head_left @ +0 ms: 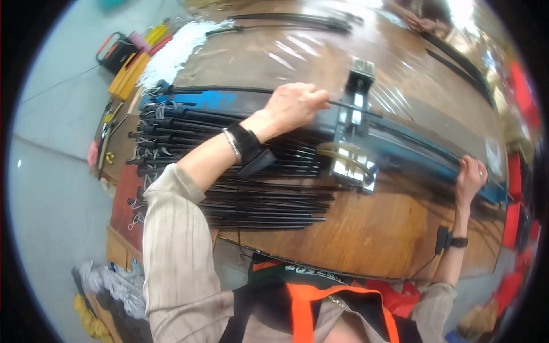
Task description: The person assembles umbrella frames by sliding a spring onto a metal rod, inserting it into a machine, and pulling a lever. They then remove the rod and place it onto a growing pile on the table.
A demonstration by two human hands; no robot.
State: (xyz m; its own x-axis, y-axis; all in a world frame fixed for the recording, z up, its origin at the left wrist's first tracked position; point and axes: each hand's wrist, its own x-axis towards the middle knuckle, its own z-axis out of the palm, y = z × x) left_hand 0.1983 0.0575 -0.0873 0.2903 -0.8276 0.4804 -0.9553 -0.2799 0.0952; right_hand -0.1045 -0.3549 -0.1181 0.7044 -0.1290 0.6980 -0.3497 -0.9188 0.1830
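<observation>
The left forearm (209, 160) hides some black rods (274, 211) beside the fixture (350, 130)

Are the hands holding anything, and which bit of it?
Apparently a thin black rod: the left hand pinches it just left of the shiny device, the right hand seems closed on it farther right.

A workshop, by the look of it: rows of matching black rods (269, 197) lie on a worn wooden surface (377, 228) beside a metal fixture (353, 168), with another person's hands (422, 24) across from them.
</observation>
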